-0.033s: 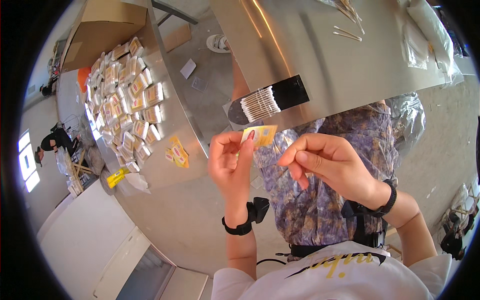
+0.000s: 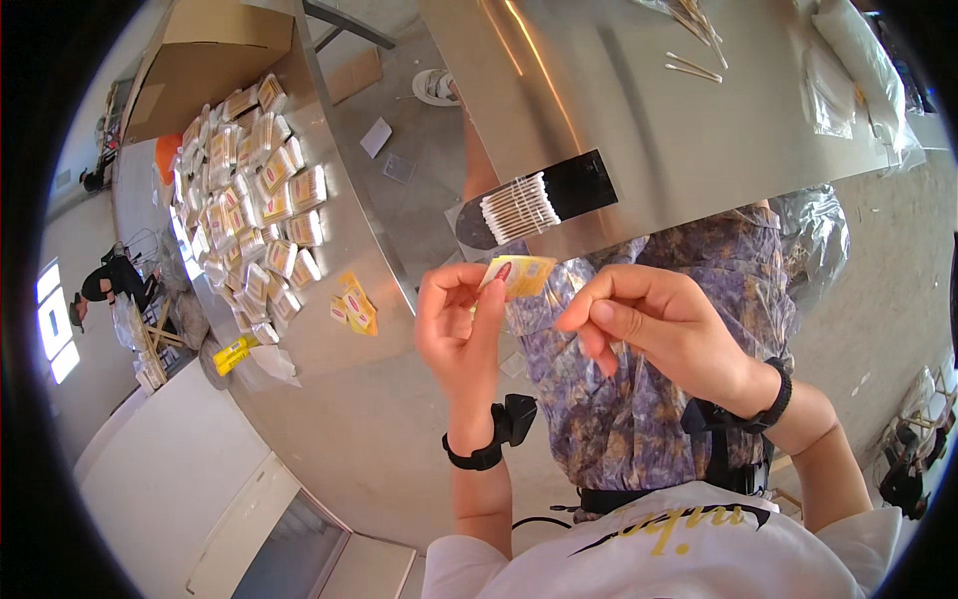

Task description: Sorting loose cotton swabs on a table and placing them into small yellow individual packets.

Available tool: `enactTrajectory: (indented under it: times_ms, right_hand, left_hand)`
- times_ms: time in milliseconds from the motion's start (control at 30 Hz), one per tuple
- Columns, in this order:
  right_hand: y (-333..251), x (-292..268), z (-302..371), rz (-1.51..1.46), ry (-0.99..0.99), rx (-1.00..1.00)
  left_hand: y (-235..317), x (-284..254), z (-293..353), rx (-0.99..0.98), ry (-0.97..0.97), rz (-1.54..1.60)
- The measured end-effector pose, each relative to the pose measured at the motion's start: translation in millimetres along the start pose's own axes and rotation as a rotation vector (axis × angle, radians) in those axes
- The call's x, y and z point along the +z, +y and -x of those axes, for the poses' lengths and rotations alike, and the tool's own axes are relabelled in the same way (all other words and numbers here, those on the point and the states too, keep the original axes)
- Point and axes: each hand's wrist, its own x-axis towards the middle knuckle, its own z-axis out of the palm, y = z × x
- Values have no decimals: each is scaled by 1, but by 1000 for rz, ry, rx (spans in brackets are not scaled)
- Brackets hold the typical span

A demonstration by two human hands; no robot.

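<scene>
My left hand [image 2: 461,319] pinches a small yellow-and-white printed card [image 2: 522,274] between thumb and fingers, holding it up at a slant. To the right of the card is my right hand [image 2: 649,324], its fingers curled and thumb against the index finger, with nothing visible in them. Just beyond the card, a row of cotton swabs [image 2: 520,208] lies side by side on a dark flat holder [image 2: 587,184], which juts past the near edge of the steel table [image 2: 689,130].
On the left-hand table, many packed swab packs [image 2: 254,215] are heaped beside a cardboard box [image 2: 215,50]. Several loose yellow cards [image 2: 356,305] and a yellow packet [image 2: 234,355] lie nearer. Loose swabs [image 2: 694,66] and clear plastic bags [image 2: 830,90] rest on the steel table's far side.
The card in my left hand has tilted slightly, showing its face at a flatter angle. My right hand stays where it was.
</scene>
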Motion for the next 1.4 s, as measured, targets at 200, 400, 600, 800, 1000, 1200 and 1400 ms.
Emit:
enactTrajectory:
  times_ms: [200,400,600,800,1000,1200,1400]
  right_hand:
    - [2,-8,-10,805,234,-417]
    - [8,-16,-21,903,244,-298]
    - [12,-30,-36,974,235,-250]
    - [9,-31,-50,585,339,-142]
    - [11,-28,-58,481,329,-89]
    - [28,-31,-67,510,302,-129]
    - [18,-58,-76,703,467,-268]
  left_hand:
    - [0,-10,-3,66,-167,-239]
    - [3,7,-2,-17,-292,-295]
    - [-7,9,-11,-77,-275,-207]
    - [-11,10,-21,-125,-335,-168]
    - [-22,-10,-23,-131,-264,-41]
    - [-27,-22,-20,-200,-213,31]
    - [-48,-187,-41,-39,518,-509]
